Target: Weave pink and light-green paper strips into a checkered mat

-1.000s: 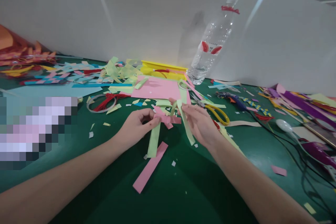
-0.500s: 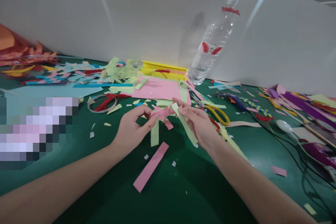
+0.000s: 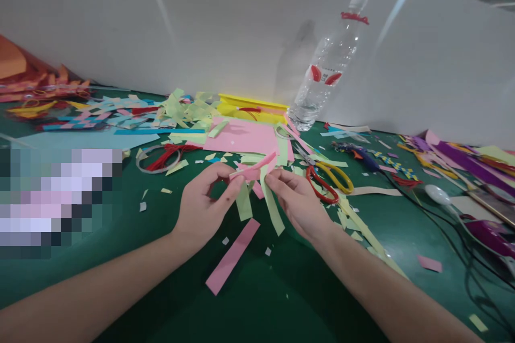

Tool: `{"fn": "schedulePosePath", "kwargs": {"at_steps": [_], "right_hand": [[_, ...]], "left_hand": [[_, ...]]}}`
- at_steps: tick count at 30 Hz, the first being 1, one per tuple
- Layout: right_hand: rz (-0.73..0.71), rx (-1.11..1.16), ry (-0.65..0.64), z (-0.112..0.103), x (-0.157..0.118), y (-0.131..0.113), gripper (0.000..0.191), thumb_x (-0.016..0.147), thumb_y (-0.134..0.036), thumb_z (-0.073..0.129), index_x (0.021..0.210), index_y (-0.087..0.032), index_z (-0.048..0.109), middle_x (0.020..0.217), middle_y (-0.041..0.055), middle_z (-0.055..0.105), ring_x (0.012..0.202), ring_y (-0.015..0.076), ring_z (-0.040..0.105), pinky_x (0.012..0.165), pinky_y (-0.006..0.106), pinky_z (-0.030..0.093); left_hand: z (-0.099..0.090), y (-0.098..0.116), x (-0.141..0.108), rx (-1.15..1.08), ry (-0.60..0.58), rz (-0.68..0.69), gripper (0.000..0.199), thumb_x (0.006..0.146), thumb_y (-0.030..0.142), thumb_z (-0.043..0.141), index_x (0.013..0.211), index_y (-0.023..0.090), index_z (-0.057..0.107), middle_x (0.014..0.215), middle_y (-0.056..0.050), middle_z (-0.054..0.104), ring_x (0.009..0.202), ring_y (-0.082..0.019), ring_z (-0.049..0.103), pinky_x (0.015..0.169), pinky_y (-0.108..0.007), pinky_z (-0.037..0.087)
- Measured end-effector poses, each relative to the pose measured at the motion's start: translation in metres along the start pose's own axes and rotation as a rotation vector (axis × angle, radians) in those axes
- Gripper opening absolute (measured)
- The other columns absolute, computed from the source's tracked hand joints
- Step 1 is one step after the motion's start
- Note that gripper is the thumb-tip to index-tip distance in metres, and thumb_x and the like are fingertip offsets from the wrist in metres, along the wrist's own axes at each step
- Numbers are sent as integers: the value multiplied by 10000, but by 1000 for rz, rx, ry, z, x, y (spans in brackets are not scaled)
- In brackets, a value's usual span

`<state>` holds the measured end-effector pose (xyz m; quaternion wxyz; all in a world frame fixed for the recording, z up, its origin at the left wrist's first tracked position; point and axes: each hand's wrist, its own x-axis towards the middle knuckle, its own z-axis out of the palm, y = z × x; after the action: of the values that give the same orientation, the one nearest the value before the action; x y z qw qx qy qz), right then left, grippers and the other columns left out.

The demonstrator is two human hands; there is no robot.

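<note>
Both nearly closed, the left hand (image 3: 202,201) is pinching pink paper (image 3: 253,171), seemingly steadying it, while the right hand (image 3: 301,201) is pinching a green strip (image 3: 272,203), apparently guiding it.

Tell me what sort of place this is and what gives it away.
Probably a paper-craft worktable: scissors and a heap of cut paper strips lie on the green tabletop, and the left hand grips some pink paper.

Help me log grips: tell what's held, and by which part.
The left hand pinches the left end of the folded pink paper; the right hand, a green strip near its top.
</note>
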<state>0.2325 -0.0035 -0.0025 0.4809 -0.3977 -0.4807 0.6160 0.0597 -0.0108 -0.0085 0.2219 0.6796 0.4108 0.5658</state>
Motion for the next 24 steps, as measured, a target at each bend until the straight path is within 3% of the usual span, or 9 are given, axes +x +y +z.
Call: {"fn": "schedulePosePath", "kwargs": {"at_steps": [8, 15, 24], "right_hand": [[-93, -133, -9, 5, -7, 1, 233, 777, -422, 667, 713, -201, 627, 666, -15, 631, 593, 114, 558, 572, 238, 449], [-136, -234, 140, 16, -8, 4, 206, 773, -382, 667, 696, -196, 626, 621, -19, 601, 516, 95, 508, 494, 219, 419], [-146, -218, 175, 18, 2, 10, 198, 740, -376, 683, 811, -199, 628, 721, 10, 671, 642, 143, 615, 615, 265, 486]], "left_hand": [[3, 12, -8, -112, 8, -291, 159, 822, 327, 558, 719, 206, 558, 671, 20, 577, 611, -138, 530, 565, -236, 430], [4, 7, -5, -182, -22, -368, 188, 776, 385, 599, 778, 197, 589, 680, 15, 553, 618, -142, 525, 556, -233, 429], [6, 5, -2, -220, -20, -475, 238, 788, 408, 619, 819, 176, 661, 751, -16, 638, 692, -163, 571, 629, -253, 459]]}}
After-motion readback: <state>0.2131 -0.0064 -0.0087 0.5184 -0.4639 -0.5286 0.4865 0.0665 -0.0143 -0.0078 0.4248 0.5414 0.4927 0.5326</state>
